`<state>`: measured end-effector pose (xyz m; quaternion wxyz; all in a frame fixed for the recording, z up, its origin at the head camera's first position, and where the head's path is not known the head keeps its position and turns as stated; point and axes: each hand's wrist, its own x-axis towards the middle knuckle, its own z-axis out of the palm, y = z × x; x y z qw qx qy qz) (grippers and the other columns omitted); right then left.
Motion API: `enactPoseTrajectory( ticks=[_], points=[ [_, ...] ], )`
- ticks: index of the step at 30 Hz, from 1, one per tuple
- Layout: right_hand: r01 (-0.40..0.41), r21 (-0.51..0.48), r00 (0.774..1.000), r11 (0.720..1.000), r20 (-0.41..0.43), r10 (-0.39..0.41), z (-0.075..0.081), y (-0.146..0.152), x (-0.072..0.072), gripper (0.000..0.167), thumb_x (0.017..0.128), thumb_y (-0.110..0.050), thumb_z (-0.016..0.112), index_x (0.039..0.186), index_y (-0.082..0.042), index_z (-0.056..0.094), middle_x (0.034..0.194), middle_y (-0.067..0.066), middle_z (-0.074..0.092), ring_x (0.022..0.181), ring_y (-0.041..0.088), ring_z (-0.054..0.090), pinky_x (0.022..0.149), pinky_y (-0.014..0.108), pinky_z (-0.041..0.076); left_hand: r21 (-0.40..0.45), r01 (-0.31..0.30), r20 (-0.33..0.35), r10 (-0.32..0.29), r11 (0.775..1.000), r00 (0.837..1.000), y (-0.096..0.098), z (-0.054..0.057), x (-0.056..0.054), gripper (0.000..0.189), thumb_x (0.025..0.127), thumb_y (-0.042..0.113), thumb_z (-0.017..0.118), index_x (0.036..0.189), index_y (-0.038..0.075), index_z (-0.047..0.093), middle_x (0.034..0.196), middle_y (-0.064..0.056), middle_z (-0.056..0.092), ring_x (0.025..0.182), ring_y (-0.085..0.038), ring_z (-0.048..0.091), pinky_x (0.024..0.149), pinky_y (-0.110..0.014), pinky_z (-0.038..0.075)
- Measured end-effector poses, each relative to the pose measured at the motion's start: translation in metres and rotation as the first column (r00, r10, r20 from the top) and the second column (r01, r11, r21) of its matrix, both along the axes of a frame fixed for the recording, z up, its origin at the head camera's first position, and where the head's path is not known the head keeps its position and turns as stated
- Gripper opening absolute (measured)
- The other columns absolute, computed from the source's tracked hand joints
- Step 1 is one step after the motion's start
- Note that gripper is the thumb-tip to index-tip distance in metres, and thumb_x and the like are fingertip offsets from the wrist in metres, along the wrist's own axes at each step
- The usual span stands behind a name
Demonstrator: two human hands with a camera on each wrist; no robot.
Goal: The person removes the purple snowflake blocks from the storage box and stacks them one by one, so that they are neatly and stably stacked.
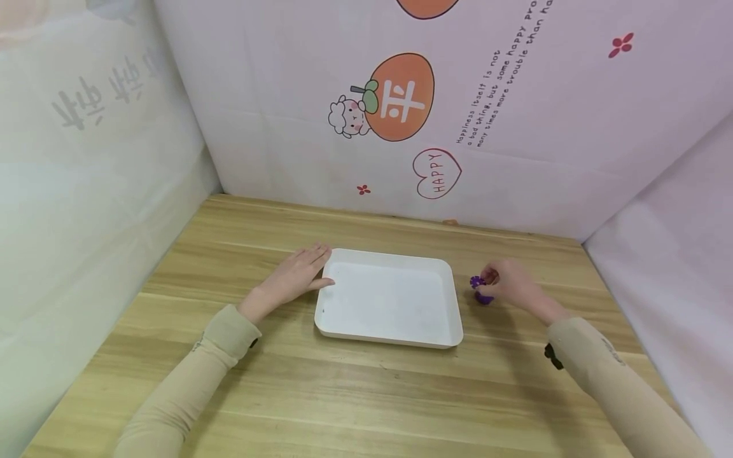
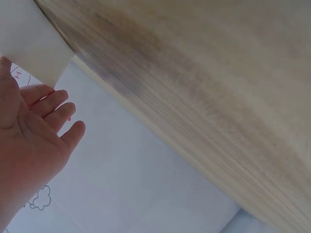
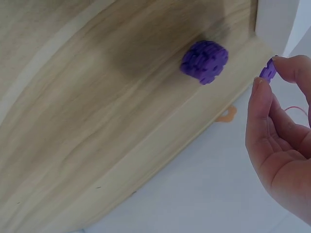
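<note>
My right hand [image 1: 511, 284] pinches a small purple notched disc [image 3: 268, 71] between thumb and fingertip, to the right of the white tray [image 1: 389, 340]. Below the pinched disc, a stack of purple notched discs [image 3: 204, 62] stands on the wooden table. In the head view the right hand partly hides this stack. At the tray's left side lies my left hand [image 1: 294, 278], its fingers fairly straight against the rim near the far corner and its thumb reaching over the edge. The left wrist view shows that hand's relaxed fingers [image 2: 58, 114] beside the tray's corner.
The tray has a low raised rim and sits mid-table on the wooden table [image 1: 355, 394]. White printed sheets [image 1: 275, 127] stand along the table's back and both sides. A small orange shape [image 1: 450, 222] shows at the table's back edge.
</note>
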<state>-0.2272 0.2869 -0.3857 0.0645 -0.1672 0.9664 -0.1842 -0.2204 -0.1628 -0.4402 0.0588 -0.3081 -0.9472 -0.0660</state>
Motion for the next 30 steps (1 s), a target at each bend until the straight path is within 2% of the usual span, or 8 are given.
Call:
enactPoseTrajectory(
  ticks=[7,11,17,22,30],
  points=[
    [-0.026,-0.001,0.999,1.0,-0.031,0.026,-0.01,0.017,0.0,0.024,0.079,-0.008,0.08,0.089,0.01,0.069,0.083,0.021,0.071,0.074,0.026,0.068,0.069,0.041,0.062,0.004,-0.002,-0.005,0.002,1.0,1.0,0.0,-0.001,-0.001,0.074,0.099,0.049,0.053,0.148,-0.004,0.04,0.154,-0.02,0.043,0.144,-0.035,0.041,0.118,-0.054,0.039],
    [-0.022,-0.003,1.0,1.0,-0.02,0.022,-0.014,0.022,0.001,0.022,0.078,-0.007,0.079,0.088,0.01,0.069,0.082,0.018,0.071,0.073,0.024,0.068,0.067,0.038,0.061,0.007,-0.003,-0.004,0.003,1.0,1.0,0.0,-0.002,-0.001,0.073,0.099,0.049,0.054,0.148,-0.004,0.04,0.154,-0.02,0.044,0.144,-0.035,0.041,0.118,-0.053,0.039],
    [-0.007,0.032,1.0,0.999,0.008,0.007,-0.017,0.023,0.002,0.024,0.08,-0.011,0.078,0.09,0.009,0.069,0.082,0.017,0.072,0.074,0.023,0.067,0.068,0.038,0.061,0.006,-0.006,0.001,0.006,1.0,1.0,0.0,-0.003,-0.001,0.074,0.099,0.049,0.053,0.148,-0.004,0.04,0.154,-0.021,0.043,0.145,-0.035,0.041,0.118,-0.054,0.039],
    [0.0,0.043,0.999,0.999,0.036,-0.001,-0.02,0.024,0.002,0.025,0.081,-0.012,0.078,0.092,0.009,0.068,0.084,0.018,0.072,0.075,0.023,0.067,0.069,0.038,0.06,0.007,-0.016,0.031,0.016,1.0,0.999,0.0,-0.003,-0.001,0.075,0.099,0.05,0.052,0.15,-0.003,0.038,0.156,-0.02,0.04,0.146,-0.035,0.038,0.12,-0.054,0.036],
    [-0.011,0.059,1.0,0.998,0.017,0.01,-0.026,0.026,0.0,0.024,0.081,-0.013,0.077,0.09,0.008,0.069,0.082,0.016,0.073,0.074,0.021,0.067,0.066,0.031,0.057,0.008,-0.02,0.037,0.019,1.0,0.999,0.0,-0.002,-0.001,0.075,0.099,0.05,0.052,0.15,-0.003,0.037,0.156,-0.02,0.04,0.146,-0.035,0.038,0.12,-0.054,0.036]
  ],
)
